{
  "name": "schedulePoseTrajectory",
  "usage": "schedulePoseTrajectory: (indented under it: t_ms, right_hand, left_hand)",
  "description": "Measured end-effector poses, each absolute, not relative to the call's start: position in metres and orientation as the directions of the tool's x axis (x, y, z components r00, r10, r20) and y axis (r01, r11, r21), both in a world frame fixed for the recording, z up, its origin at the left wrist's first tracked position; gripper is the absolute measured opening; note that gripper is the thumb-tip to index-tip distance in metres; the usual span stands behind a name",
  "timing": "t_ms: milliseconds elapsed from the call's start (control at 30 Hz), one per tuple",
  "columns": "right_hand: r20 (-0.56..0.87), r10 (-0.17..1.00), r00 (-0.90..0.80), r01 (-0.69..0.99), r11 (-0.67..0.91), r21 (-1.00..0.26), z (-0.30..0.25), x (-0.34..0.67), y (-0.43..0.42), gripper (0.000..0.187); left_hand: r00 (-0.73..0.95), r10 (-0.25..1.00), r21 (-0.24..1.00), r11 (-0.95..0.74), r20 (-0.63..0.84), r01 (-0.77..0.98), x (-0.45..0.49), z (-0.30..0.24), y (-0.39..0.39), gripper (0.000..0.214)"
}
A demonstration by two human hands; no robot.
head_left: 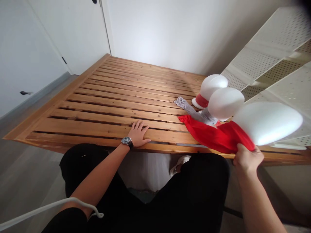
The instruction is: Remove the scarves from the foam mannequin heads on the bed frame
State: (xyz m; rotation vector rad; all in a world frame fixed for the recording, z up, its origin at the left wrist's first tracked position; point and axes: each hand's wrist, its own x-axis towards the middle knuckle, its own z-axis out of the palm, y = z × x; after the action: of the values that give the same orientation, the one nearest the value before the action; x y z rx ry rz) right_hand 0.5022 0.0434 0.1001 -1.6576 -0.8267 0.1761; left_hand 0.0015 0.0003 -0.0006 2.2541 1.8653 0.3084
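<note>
My left hand rests flat, fingers apart, on the front slats of a wooden slatted platform. It wears a wristwatch and holds nothing. My right hand grips the near end of a red cloth at the platform's front right edge. Just above that hand is a white egg-shaped head form. A second white head form with a grey cloth at its base stands behind the red cloth. A third white head form with a red band stands farther back.
A white perforated shelf unit leans along the right side. White wall and door panels stand behind and to the left. Grey floor lies left of the platform. A white cord crosses my lap.
</note>
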Motion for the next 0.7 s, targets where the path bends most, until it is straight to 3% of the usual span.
schedulePoseTrajectory:
  t_ms: [100, 167, 333, 433, 533, 633, 700]
  right_hand:
    - [0.436, 0.574, 0.693, 0.38, 0.223, -0.898, 0.131, 0.473, 0.04, 0.019]
    - [0.542, 0.544, 0.64, 0.411, 0.354, -0.84, 0.154, 0.45, 0.035, 0.02]
    - [0.652, 0.545, 0.527, 0.403, 0.515, -0.756, 0.206, 0.388, 0.007, 0.02]
    - [0.682, 0.596, 0.424, 0.356, 0.583, -0.731, 0.228, 0.352, -0.009, 0.02]
    - [0.695, 0.676, 0.244, 0.357, 0.603, -0.713, 0.241, 0.32, -0.015, 0.021]
    - [0.695, 0.717, -0.052, 0.321, 0.671, -0.668, 0.25, 0.296, -0.012, 0.004]
    - [0.674, 0.697, -0.242, 0.248, 0.717, -0.652, 0.253, 0.283, -0.009, 0.019]
  left_hand:
    - [0.197, 0.98, 0.402, -0.189, 0.021, 0.896, 0.004, 0.014, -0.002, 0.089]
    - [0.225, 0.968, 0.508, -0.251, 0.113, 0.824, 0.009, 0.034, -0.006, 0.078]
    - [0.206, 0.869, 0.652, -0.478, 0.451, 0.589, 0.032, 0.124, -0.022, 0.057]
    - [0.204, 0.811, 0.702, -0.578, 0.548, 0.417, 0.054, 0.184, -0.024, 0.061]
    - [0.236, 0.807, 0.771, -0.589, 0.542, 0.243, 0.069, 0.224, -0.017, 0.069]
    - [0.17, 0.824, 0.812, -0.563, 0.54, 0.153, 0.072, 0.239, -0.009, 0.077]
    - [0.105, 0.833, 0.824, -0.553, 0.543, 0.126, 0.067, 0.239, -0.003, 0.076]
